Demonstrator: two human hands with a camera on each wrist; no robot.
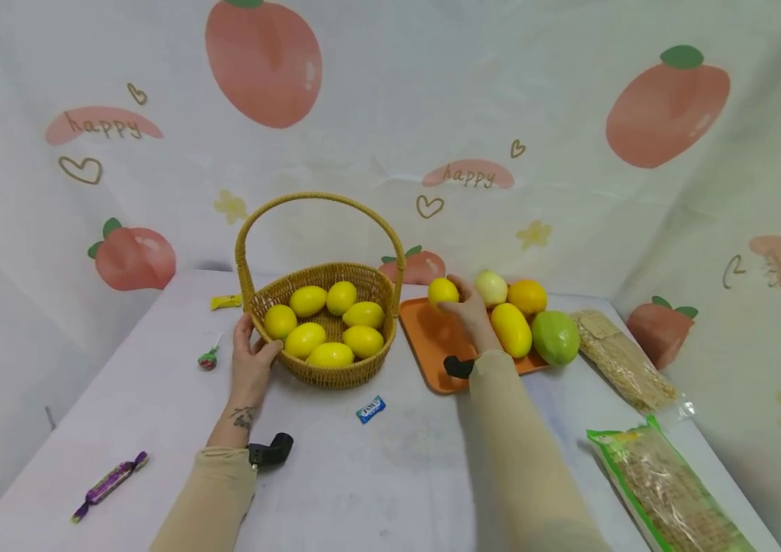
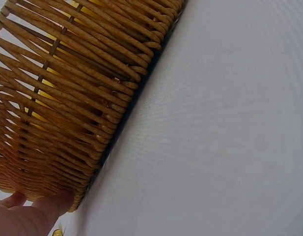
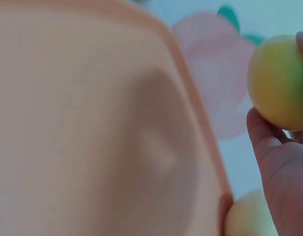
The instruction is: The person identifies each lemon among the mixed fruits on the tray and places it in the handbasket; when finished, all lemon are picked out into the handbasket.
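Observation:
A wicker basket [image 1: 362, 277] with a tall handle stands mid-table and holds several yellow lemons [image 1: 308, 300]. My left hand [image 1: 249, 359] grips its near-left wall; in the left wrist view its fingers [image 2: 28, 216] press the woven basket side [image 2: 68, 98]. My right hand [image 1: 470, 313] holds one lemon [image 1: 442, 291] in its fingertips, lifted above the orange tray [image 1: 431, 345]. The right wrist view shows that lemon [image 3: 279, 81] in the fingers [image 3: 274, 162] over the blurred tray [image 3: 92, 128].
On the tray lie a pale round fruit [image 1: 491, 287], an orange [image 1: 526, 297], a yellow mango [image 1: 511, 330] and a green fruit [image 1: 556, 337]. Noodle packs [image 1: 621, 356] [image 1: 666, 483] lie right. Candies [image 1: 370, 409] [image 1: 109, 484] [image 1: 208, 358] [image 1: 225, 302] dot the white tablecloth.

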